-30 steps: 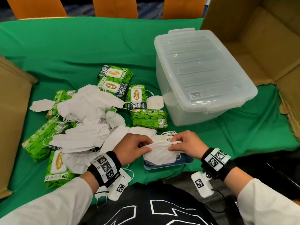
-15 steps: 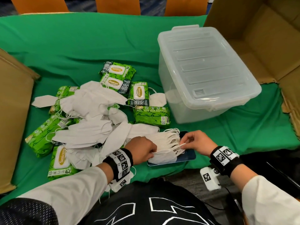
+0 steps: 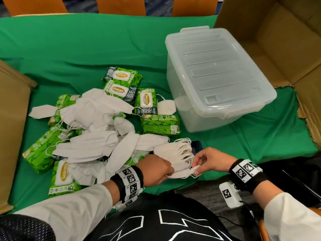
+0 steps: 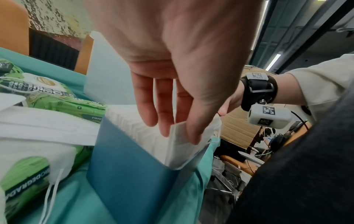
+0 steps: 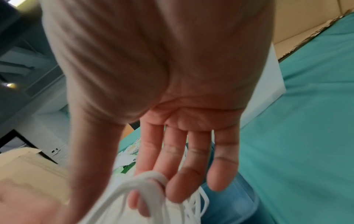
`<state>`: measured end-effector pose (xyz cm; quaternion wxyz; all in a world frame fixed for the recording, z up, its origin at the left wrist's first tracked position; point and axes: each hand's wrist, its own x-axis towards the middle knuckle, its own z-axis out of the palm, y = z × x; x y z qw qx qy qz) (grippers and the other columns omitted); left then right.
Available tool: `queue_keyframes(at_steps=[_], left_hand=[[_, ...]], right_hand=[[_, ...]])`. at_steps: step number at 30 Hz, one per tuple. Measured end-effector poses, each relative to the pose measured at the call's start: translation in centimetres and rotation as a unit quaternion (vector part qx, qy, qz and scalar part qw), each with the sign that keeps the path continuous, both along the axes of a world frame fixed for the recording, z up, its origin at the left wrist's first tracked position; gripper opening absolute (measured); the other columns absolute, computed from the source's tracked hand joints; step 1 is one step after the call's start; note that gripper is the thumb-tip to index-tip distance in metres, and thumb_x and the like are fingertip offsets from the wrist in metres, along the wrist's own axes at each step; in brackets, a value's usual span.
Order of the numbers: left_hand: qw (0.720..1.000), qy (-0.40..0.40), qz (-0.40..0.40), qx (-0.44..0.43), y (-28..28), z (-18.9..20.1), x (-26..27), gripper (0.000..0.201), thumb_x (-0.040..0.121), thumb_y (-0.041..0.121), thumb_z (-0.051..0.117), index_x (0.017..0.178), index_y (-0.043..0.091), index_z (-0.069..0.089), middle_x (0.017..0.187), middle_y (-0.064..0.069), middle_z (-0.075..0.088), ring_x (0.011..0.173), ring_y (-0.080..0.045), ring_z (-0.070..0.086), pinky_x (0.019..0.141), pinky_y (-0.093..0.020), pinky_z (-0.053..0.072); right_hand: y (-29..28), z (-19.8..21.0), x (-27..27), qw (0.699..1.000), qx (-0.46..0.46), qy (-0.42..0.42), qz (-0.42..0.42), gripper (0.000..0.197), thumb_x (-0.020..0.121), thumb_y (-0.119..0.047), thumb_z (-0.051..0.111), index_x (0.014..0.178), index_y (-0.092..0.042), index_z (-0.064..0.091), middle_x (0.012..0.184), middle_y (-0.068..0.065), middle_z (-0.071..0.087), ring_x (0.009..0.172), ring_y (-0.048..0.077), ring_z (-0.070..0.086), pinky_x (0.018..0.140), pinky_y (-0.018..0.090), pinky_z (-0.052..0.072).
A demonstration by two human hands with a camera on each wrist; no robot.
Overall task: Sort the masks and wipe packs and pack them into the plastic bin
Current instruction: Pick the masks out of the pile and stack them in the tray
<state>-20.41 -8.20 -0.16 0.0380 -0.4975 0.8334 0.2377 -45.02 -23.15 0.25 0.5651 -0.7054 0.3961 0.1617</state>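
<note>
A fanned stack of white masks (image 3: 175, 153) lies on a blue tray (image 3: 197, 145) at the near table edge. My left hand (image 3: 165, 174) pinches the left end of the nearest mask (image 3: 182, 173); in the left wrist view the thumb and fingers (image 4: 191, 133) grip its folded edge above the blue tray (image 4: 130, 166). My right hand (image 3: 195, 168) pinches the same mask's right end, with white ear loops (image 5: 145, 180) bunched between thumb and forefinger. Loose masks (image 3: 93, 145) and green wipe packs (image 3: 159, 126) lie mixed to the left. The clear plastic bin (image 3: 217, 72) has its lid on.
An open cardboard box (image 3: 286, 40) stands at the right and a cardboard flap (image 3: 12, 127) at the left. Green cloth (image 3: 86, 49) covers the table. Orange chair backs (image 3: 121, 6) line the far side. One mask (image 3: 166, 106) lies against the bin's left wall.
The stack has fanned out and leans away from me. Both hands have shifted from its top to the ends of the nearest mask, the left hand sliding to the near edge.
</note>
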Motion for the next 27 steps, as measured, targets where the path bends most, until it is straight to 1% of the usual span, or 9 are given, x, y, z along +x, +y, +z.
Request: queue_keyframes(at_steps=[3, 5, 8, 12, 17, 19, 22, 24, 27], left_hand=[[0.999, 0.000, 0.037, -0.001, -0.2, 0.1, 0.4, 0.015, 0.096, 0.029, 0.057, 0.107, 0.022, 0.065, 0.106, 0.000, 0.067, 0.093, -0.029, 0.063, 0.070, -0.034, 0.042], [0.997, 0.002, 0.080, 0.004, -0.4, 0.2, 1.0, 0.013, 0.095, 0.030, 0.057, 0.105, 0.023, 0.062, 0.106, 0.001, 0.067, 0.095, -0.028, 0.063, 0.071, -0.033, 0.039], [0.996, 0.007, 0.092, 0.002, -0.6, 0.6, 1.2, 0.013, 0.094, 0.030, 0.059, 0.104, 0.024, 0.064, 0.107, 0.003, 0.068, 0.096, -0.026, 0.064, 0.075, -0.035, 0.044], [0.996, 0.035, 0.083, 0.011, -0.9, 1.0, 0.3, 0.016, 0.095, 0.030, 0.060, 0.109, 0.027, 0.067, 0.109, 0.005, 0.070, 0.098, -0.023, 0.064, 0.079, -0.035, 0.049], [0.994, -0.079, 0.068, 0.044, -1.5, 0.1, -1.4, 0.011, 0.091, 0.020, 0.057, 0.099, 0.017, 0.064, 0.098, -0.010, 0.070, 0.090, -0.036, 0.064, 0.068, -0.039, 0.048], [0.990, -0.119, 0.055, 0.047, -1.6, -0.1, -1.9, 0.010, 0.092, 0.015, 0.055, 0.098, 0.012, 0.062, 0.097, -0.016, 0.068, 0.087, -0.038, 0.065, 0.064, -0.039, 0.043], [0.990, -0.116, 0.071, 0.029, -1.7, -0.3, -1.6, 0.011, 0.091, 0.018, 0.057, 0.100, 0.011, 0.057, 0.097, -0.016, 0.068, 0.086, -0.039, 0.065, 0.066, -0.041, 0.049], [0.990, -0.101, 0.091, 0.018, -1.7, -0.6, -1.0, 0.021, 0.090, 0.034, 0.063, 0.099, 0.017, 0.056, 0.095, -0.010, 0.070, 0.085, -0.036, 0.065, 0.068, -0.039, 0.050], [0.979, -0.062, 0.187, 0.054, -2.0, -0.6, 0.6, 0.045, 0.077, 0.066, 0.070, 0.085, 0.025, 0.051, 0.089, -0.001, 0.069, 0.083, -0.029, 0.064, 0.065, -0.034, 0.045]], right_hand=[[0.1, -0.1, 0.3, 0.999, -0.024, 0.008, -0.034, 0.022, 0.084, -0.035, 0.083, 0.086, -0.014, 0.077, 0.062, -0.002, 0.066, 0.056, 0.010, 0.057, 0.055, 0.025, 0.045], [0.1, -0.5, 0.8, 0.995, -0.090, 0.019, -0.034, 0.013, 0.088, -0.029, 0.078, 0.085, -0.016, 0.077, 0.062, 0.000, 0.069, 0.053, 0.008, 0.059, 0.055, 0.027, 0.049], [0.3, -0.6, 1.8, 0.976, -0.202, 0.064, 0.041, 0.007, 0.081, -0.019, 0.077, 0.086, -0.023, 0.074, 0.076, -0.005, 0.073, 0.063, 0.000, 0.063, 0.065, 0.018, 0.052], [0.5, -1.5, 3.0, 0.970, -0.227, 0.078, 0.051, 0.015, 0.072, -0.017, 0.076, 0.079, -0.024, 0.065, 0.077, -0.007, 0.070, 0.076, 0.010, 0.067, 0.075, 0.032, 0.058], [0.0, -2.3, 3.1, 0.975, -0.211, 0.056, 0.029, 0.013, 0.076, -0.020, 0.082, 0.077, -0.020, 0.069, 0.072, -0.007, 0.072, 0.070, 0.006, 0.067, 0.068, 0.024, 0.054], [-0.1, -2.5, 2.8, 0.980, -0.192, 0.041, -0.036, 0.014, 0.079, -0.023, 0.083, 0.077, -0.018, 0.070, 0.070, -0.004, 0.073, 0.065, 0.009, 0.068, 0.062, 0.023, 0.053], [-0.5, -2.5, 2.5, 0.955, -0.147, 0.008, -0.258, 0.018, 0.084, -0.026, 0.081, 0.088, -0.014, 0.067, 0.082, 0.005, 0.070, 0.073, 0.018, 0.065, 0.063, 0.036, 0.060], [-0.2, -2.4, 2.7, 0.927, -0.041, -0.021, -0.373, 0.023, 0.091, -0.031, 0.073, 0.103, -0.015, 0.063, 0.100, 0.006, 0.067, 0.093, 0.022, 0.064, 0.081, 0.047, 0.058], [0.9, -2.1, 3.3, 0.906, 0.093, -0.052, -0.409, 0.034, 0.097, -0.045, 0.063, 0.121, -0.021, 0.059, 0.122, 0.003, 0.068, 0.117, 0.023, 0.061, 0.104, 0.052, 0.047]])
